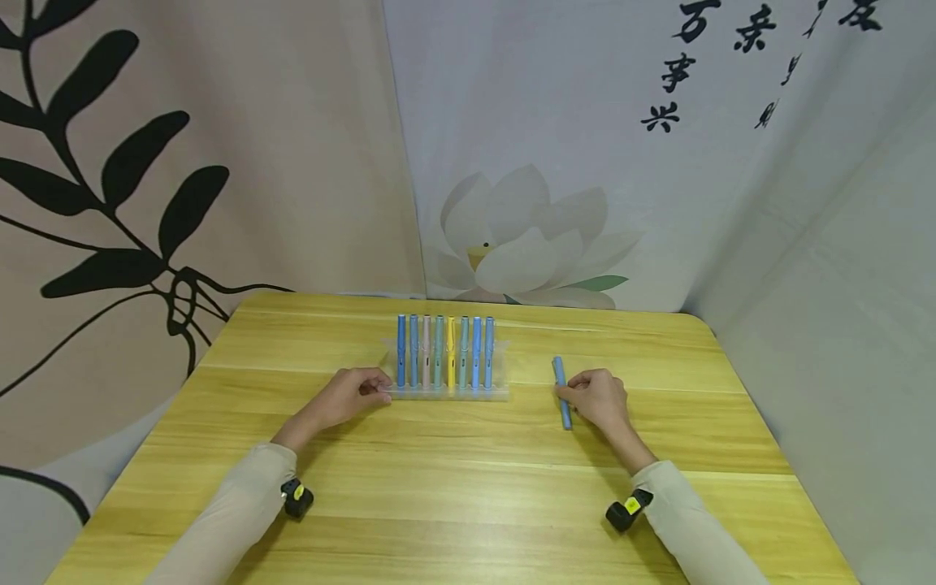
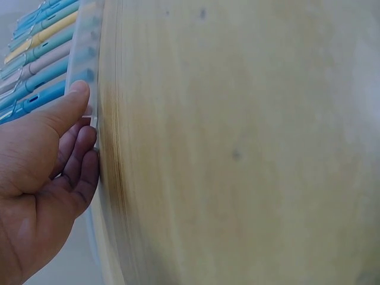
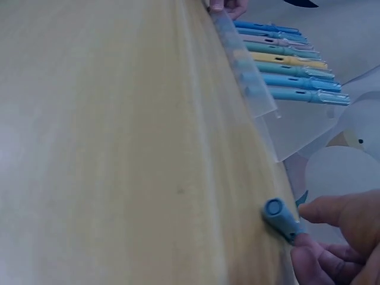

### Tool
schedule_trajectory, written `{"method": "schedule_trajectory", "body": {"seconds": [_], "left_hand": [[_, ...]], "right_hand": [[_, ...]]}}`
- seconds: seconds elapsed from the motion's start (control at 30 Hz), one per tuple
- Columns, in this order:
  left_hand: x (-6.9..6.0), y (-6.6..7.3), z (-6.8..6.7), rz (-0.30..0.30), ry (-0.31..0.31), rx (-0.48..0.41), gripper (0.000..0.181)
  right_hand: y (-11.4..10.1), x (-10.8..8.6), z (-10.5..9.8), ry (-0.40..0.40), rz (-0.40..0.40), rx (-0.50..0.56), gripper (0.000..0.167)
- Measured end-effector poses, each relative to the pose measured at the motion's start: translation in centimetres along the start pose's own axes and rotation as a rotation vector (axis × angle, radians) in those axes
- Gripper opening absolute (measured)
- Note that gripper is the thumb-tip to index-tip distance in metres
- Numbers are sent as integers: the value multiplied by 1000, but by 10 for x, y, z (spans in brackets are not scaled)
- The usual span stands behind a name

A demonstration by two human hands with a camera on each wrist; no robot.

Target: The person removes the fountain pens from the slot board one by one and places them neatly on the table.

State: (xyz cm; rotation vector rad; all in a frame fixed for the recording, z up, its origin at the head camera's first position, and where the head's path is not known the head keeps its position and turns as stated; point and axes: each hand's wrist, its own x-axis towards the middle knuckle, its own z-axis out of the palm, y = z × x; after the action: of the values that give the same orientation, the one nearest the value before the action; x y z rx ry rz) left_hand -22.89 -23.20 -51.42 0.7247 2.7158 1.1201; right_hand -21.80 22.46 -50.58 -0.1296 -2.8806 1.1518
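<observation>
1. On the wooden table [image 1: 453, 487], a clear stand [image 1: 449, 395] held eight pens [image 1: 451, 357] propped side by side in one row: blues, greens, one pinkish and one yellow.
2. At the stand's left end, the left hand [image 1: 353, 396] pinched the corner, thumb on the ledge and fingers curled below; this narrow grip probably steadied it.
3. Well apart, to the right of the stand, the right hand [image 1: 600, 398] pinched a loose blue pen [image 1: 560, 374] near its middle, thumb and fingers close together.
4. Most pens appeared to be in place: eight sat in the row, and one was out. Whether an unfilled slot existed could not be made out.
</observation>
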Motion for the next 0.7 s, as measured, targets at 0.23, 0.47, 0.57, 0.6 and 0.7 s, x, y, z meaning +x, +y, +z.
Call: {"method": "schedule_trajectory", "body": {"seconds": [0.23,0.47,0.57,0.6,0.7], "left_hand": [[0,-1,0,8,5,0,18],[0,-4,0,18,5,-7,18],[0,-4,0,21,8,-13,18],[0,-4,0,24,9,-12,18],[1,-4,0,20,8,-14,18]], "right_hand": [[-11,-1,-10,73,-133,-10,26],[-25,0,-11,54,-211,91,31],[-30,1,-7,31,-241,125,33],[-32,1,-6,23,-248,134,33],[-37,2,1,6,-270,159,34]]}}
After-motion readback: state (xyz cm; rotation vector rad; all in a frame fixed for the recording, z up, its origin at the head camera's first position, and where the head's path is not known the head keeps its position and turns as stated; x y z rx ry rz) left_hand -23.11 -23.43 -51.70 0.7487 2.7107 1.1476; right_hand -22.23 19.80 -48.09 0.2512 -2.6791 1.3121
